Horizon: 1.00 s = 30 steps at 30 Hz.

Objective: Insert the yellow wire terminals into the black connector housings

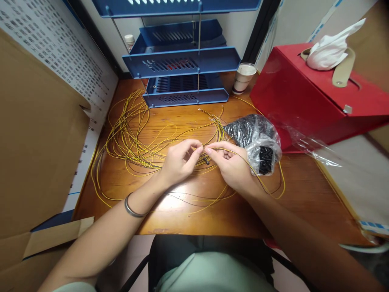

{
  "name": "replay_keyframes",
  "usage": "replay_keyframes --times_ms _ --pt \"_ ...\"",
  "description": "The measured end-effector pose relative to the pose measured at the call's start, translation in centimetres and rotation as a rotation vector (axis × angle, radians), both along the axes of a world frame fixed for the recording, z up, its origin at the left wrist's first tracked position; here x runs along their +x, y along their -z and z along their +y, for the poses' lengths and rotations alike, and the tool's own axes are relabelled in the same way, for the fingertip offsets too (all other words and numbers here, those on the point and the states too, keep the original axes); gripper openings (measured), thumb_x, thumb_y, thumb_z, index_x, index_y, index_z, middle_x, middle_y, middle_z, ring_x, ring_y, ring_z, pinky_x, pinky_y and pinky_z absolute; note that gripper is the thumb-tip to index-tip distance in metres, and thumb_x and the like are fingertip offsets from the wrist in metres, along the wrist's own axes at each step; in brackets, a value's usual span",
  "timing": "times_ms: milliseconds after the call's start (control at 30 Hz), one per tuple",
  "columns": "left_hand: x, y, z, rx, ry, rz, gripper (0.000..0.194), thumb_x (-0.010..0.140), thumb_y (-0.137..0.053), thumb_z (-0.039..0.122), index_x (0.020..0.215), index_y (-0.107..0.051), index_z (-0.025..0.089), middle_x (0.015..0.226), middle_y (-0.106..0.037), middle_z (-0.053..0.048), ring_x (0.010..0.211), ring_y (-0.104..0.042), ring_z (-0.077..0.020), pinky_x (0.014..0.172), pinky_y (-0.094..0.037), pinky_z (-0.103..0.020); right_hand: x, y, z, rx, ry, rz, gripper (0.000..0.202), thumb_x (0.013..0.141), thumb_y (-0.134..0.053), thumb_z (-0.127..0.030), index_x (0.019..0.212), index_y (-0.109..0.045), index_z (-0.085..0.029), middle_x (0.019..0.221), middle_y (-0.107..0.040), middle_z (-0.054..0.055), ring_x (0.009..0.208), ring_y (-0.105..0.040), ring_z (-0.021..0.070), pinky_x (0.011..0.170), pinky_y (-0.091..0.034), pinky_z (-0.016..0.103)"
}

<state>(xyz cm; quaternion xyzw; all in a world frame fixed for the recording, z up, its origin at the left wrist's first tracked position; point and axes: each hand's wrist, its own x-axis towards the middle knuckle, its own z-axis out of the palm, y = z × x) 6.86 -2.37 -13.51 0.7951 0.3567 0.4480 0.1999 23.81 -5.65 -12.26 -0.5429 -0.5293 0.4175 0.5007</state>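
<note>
My left hand (pixel 182 160) and my right hand (pixel 229 162) meet fingertip to fingertip over the middle of the wooden table. A yellow and dark wire (pixel 247 160) is pinched in my right hand and trails off past the right wrist. The left thumb and forefinger close on a tiny tip at the wire's end, too small to make out. Just below the fingertips lies a small black cylindrical piece (pixel 206 161). A tangled bundle of yellow and dark wires (pixel 127 129) spreads behind and left of my hands. Beside the right hand sits a clear plastic bag of small black parts (pixel 253 134).
A blue tiered tray rack (pixel 185 99) stands at the back, with a paper cup (pixel 244 77) beside it. The red tissue box (pixel 298 101) takes up the right rear. Cardboard (pixel 39 134) rises along the left edge of the wooden table (pixel 304 194).
</note>
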Motion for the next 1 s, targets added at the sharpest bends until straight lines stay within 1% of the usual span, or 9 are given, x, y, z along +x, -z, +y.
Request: replay_keyframes --times_ms 167,333,533,733,867,1000 --pt "-0.04 0.02 0.08 -0.009 0.006 -0.014 0.012 0.096 -0.059 0.023 0.091 -0.066 0.015 0.080 -0.074 -0.004 0.063 -0.064 -0.0101 0.059 -0.050 -0.020 0.09 0.10 0.03 -0.017 -0.012 0.002 0.022 0.083 -0.072 -0.039 0.086 -0.075 -0.017 0.051 -0.040 -0.007 0.049 -0.033 0.0090 0.048 -0.026 0.026" --pt "-0.05 0.06 0.07 -0.027 0.055 -0.055 0.012 0.096 -0.060 0.021 0.093 -0.068 0.014 0.082 -0.076 -0.005 0.067 -0.068 -0.0114 0.063 -0.053 -0.020 0.14 0.13 0.13 -0.014 0.006 0.014 0.024 0.082 -0.074 -0.041 0.082 -0.074 -0.017 0.051 -0.040 -0.007 0.049 -0.034 0.0087 0.048 -0.026 0.026" --pt "0.00 -0.01 -0.09 -0.093 0.030 -0.063 0.013 0.097 -0.059 0.024 0.093 -0.067 0.014 0.081 -0.075 -0.005 0.064 -0.068 -0.0110 0.059 -0.052 -0.020 0.22 0.15 0.23 -0.010 -0.003 0.000 0.026 0.082 -0.073 -0.043 0.080 -0.073 -0.017 0.052 -0.040 -0.007 0.050 -0.034 0.0088 0.049 -0.026 0.026" --pt "0.04 0.13 -0.09 -0.109 0.031 -0.078 0.014 0.097 -0.059 0.026 0.094 -0.067 0.015 0.082 -0.075 -0.005 0.066 -0.069 -0.0116 0.061 -0.053 -0.020 0.25 -0.06 0.34 -0.022 -0.020 0.065 0.027 0.081 -0.072 -0.044 0.078 -0.072 -0.017 0.054 -0.043 -0.006 0.051 -0.033 0.0088 0.048 -0.024 0.026" --pt "0.01 0.23 -0.09 -0.115 0.040 -0.066 0.015 0.098 -0.058 0.026 0.095 -0.067 0.015 0.083 -0.075 -0.005 0.067 -0.069 -0.0120 0.061 -0.053 -0.020 0.26 -0.06 0.53 -0.051 -0.026 0.112 0.028 0.078 -0.074 -0.044 0.076 -0.071 -0.017 0.053 -0.043 -0.005 0.051 -0.033 0.0090 0.048 -0.025 0.026" --pt "-0.04 0.29 -0.07 -0.086 0.045 -0.052 0.015 0.098 -0.059 0.026 0.095 -0.067 0.014 0.083 -0.075 -0.006 0.066 -0.068 -0.0117 0.061 -0.052 -0.021 0.32 0.02 0.53 -0.044 -0.026 0.118 0.025 0.077 -0.075 -0.042 0.075 -0.071 -0.017 0.052 -0.041 -0.006 0.050 -0.032 0.0085 0.048 -0.023 0.026"
